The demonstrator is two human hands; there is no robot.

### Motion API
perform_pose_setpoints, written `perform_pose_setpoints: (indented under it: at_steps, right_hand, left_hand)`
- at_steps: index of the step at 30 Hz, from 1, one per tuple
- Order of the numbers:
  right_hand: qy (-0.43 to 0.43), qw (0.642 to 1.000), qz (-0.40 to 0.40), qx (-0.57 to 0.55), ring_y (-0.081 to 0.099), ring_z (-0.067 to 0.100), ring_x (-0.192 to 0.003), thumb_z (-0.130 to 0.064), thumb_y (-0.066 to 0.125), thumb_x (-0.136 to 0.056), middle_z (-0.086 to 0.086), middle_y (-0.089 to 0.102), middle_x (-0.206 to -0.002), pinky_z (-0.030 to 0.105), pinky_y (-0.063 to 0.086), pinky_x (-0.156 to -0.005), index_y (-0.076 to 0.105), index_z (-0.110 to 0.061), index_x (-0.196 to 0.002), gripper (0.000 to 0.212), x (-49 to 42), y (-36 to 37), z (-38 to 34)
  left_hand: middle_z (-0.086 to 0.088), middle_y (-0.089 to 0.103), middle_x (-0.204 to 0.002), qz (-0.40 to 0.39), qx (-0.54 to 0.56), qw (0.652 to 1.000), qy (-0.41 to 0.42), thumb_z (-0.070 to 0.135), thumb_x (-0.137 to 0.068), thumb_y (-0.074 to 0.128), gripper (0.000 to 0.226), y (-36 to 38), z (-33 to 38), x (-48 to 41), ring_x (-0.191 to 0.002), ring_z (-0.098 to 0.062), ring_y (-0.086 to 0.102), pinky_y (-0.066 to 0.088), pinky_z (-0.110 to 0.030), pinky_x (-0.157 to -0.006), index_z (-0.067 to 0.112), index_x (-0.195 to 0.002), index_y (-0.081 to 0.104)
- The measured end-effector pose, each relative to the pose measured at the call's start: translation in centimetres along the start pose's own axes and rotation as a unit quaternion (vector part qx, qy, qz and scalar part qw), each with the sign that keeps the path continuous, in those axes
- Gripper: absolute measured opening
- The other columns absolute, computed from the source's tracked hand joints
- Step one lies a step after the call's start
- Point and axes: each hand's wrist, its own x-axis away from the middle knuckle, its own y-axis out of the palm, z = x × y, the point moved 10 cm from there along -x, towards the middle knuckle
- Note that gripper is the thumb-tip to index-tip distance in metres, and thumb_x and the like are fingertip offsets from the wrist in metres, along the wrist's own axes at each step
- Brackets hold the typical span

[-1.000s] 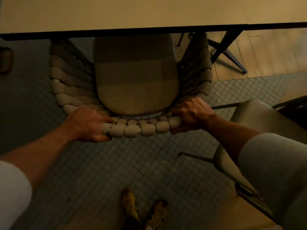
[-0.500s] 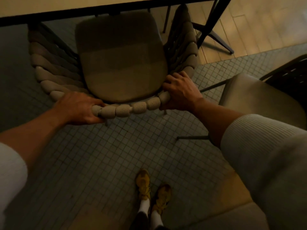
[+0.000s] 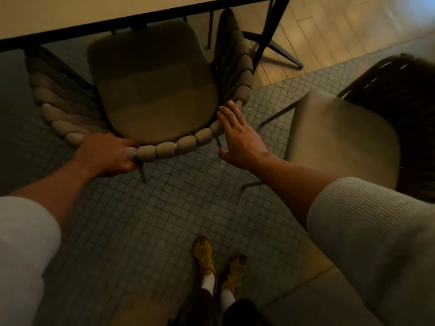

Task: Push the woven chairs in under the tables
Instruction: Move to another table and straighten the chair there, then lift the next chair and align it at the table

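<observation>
In the head view both forearms reach forward and down from pale ribbed sleeves toward the woven chair (image 3: 155, 90). The left hand (image 3: 106, 154) sits knuckles up at the left part of the chair's curved back rim (image 3: 174, 147), its fingers curled over the thick rope weave and its thumb tucked beneath, so this hand clasps the rim firmly. The right hand (image 3: 237, 137) is released: its fingers are straight and slightly spread, the palm faces the chair, and it lies just beside the right end of the same rim. Whether the palm or fingertips actually touch the weave cannot be made out. The rim runs from inside the left hand's grasp rightward to the edge of the right palm. The chair faces the table (image 3: 70, 15), which lies beyond it; the front of the seat cushion just reaches the tabletop's dark edge, while most of the cushion and both woven sides stand out from under it. The front end of the chair's left side is hidden by the tabletop, and a dark table leg (image 3: 266, 36) stands just beyond its right side. A second chair (image 3: 341, 137) stands to the right of the woven chair, its back dark and blurred. Behind the woven chair, yellow shoes (image 3: 204, 252) stand on the tiled floor (image 3: 164, 208).
</observation>
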Motion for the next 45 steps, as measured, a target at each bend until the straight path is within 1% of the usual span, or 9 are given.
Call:
perform_pose_setpoints:
  at_steps: [4,6,8,10,16,23,30,37,45]
  right_hand:
    - [0.006,0.999,0.016,-0.049,-0.013,0.026,-0.162,-0.030,0.072,-0.091,-0.002,-0.016,-0.175,0.044,0.042,-0.119,-0.003,-0.014,-0.168,0.108,2.7,0.1,0.0]
    - [0.018,0.996,0.014,-0.087,0.015,0.030,-0.160,-0.030,0.070,-0.092,-0.004,-0.012,-0.175,0.038,0.050,-0.109,0.001,-0.018,-0.168,0.103,4.4,0.1,0.0]
    - [0.031,0.994,0.015,-0.105,0.050,0.027,-0.137,-0.036,0.065,-0.096,0.004,0.024,-0.170,0.037,0.054,-0.099,0.024,-0.018,-0.164,0.081,6.1,-0.1,0.8]
    - [0.026,0.995,0.022,-0.095,0.062,0.026,-0.119,-0.039,0.058,-0.098,0.005,0.061,-0.141,0.041,0.056,-0.093,0.054,-0.020,-0.146,0.051,8.0,-0.8,1.9]
    - [0.083,0.987,-0.011,-0.138,0.072,0.026,-0.095,-0.041,0.051,-0.095,0.002,0.077,-0.107,0.048,0.061,-0.082,0.072,-0.024,-0.117,0.035,15.0,-1.8,6.8]
    - [0.203,0.971,0.043,-0.116,0.064,0.024,-0.098,-0.039,0.065,-0.095,0.001,0.071,-0.104,0.039,0.052,-0.082,0.072,-0.021,-0.108,0.023,27.4,-2.1,18.3]
    - [0.344,0.936,0.052,-0.046,0.054,0.033,-0.123,-0.053,0.076,-0.084,0.010,0.062,-0.130,0.048,0.046,-0.100,0.061,-0.016,-0.131,0.061,39.7,-2.2,29.6]
    - [0.374,0.927,-0.004,-0.017,0.031,0.033,-0.152,-0.072,0.076,-0.075,0.010,0.035,-0.164,0.053,0.031,-0.121,0.035,-0.017,-0.157,0.107,43.6,-0.7,33.4]
    - [0.375,0.926,-0.012,-0.044,0.014,0.032,-0.160,-0.067,0.079,-0.077,0.010,0.020,-0.172,0.052,0.013,-0.129,0.020,-0.015,-0.165,0.117,45.1,-0.6,35.9]
  left_hand:
    - [0.007,0.073,-0.095,-0.019,-0.008,1.000,-0.004,0.094,-0.072,0.030,0.065,-0.1,0.1,0.0,-0.080,-0.022,0.068,0.051,-0.035,-0.066,0.053,-0.114,0.058]
    - [0.005,0.073,-0.098,-0.031,0.000,0.999,-0.011,0.093,-0.073,0.029,0.062,-0.3,0.7,0.3,-0.083,-0.025,0.068,0.051,-0.036,-0.067,0.054,-0.115,0.054]
    - [0.001,0.073,-0.106,-0.059,0.001,0.998,-0.024,0.092,-0.075,0.031,0.059,-0.5,1.0,0.4,-0.090,-0.029,0.068,0.051,-0.038,-0.071,0.057,-0.119,0.047]
    - [-0.002,0.073,-0.112,-0.093,0.008,0.995,-0.041,0.091,-0.073,0.037,0.059,-0.6,1.4,0.6,-0.095,-0.032,0.068,0.053,-0.040,-0.075,0.058,-0.121,0.046]
    - [-0.012,0.069,-0.099,-0.150,-0.025,0.986,-0.070,0.069,-0.075,0.068,0.049,-1.9,2.7,0.7,-0.086,-0.035,0.067,0.058,-0.046,-0.078,0.038,-0.113,0.062]
    - [-0.019,0.066,-0.103,-0.048,0.003,0.998,-0.048,0.058,-0.075,0.067,0.059,-3.7,8.8,0.5,-0.087,-0.043,0.066,0.058,-0.054,-0.071,0.025,-0.120,0.047]
    - [-0.024,0.062,-0.126,0.089,0.056,0.993,0.055,0.044,-0.088,0.068,0.065,-12.4,26.5,3.1,-0.114,-0.043,0.059,0.051,-0.055,-0.089,0.009,-0.138,0.047]
    - [-0.013,0.045,-0.156,0.046,0.051,0.978,0.197,0.058,-0.087,0.060,0.085,-11.5,44.0,2.8,-0.146,-0.032,0.039,0.036,-0.051,-0.116,0.015,-0.155,0.032]
    - [-0.008,0.033,-0.163,0.009,-0.015,0.949,0.316,0.071,-0.085,0.051,0.097,-10.1,59.6,2.2,-0.151,-0.031,0.029,0.027,-0.056,-0.120,0.019,-0.160,0.019]
